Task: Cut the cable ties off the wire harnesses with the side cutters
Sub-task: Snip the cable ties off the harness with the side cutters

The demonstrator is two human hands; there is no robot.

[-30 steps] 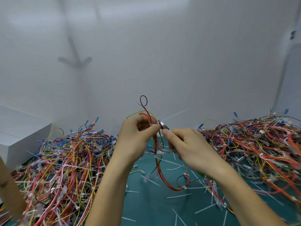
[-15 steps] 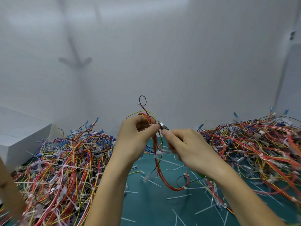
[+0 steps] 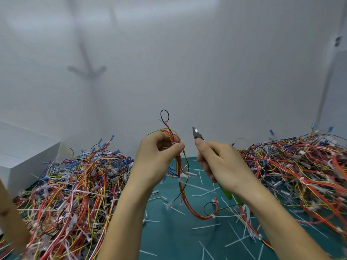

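No text, label, brand, number or sign can be read. The side cutters (image 3: pixel 197 135), the held wire harness (image 3: pixel 179 167), the white box (image 3: pixel 24 158) and the green desk (image 3: pixel 169 233) show no readable marking. The small dark fixture (image 3: pixel 337 44) on the wall at the upper right is too small to tell whether it bears any writing.
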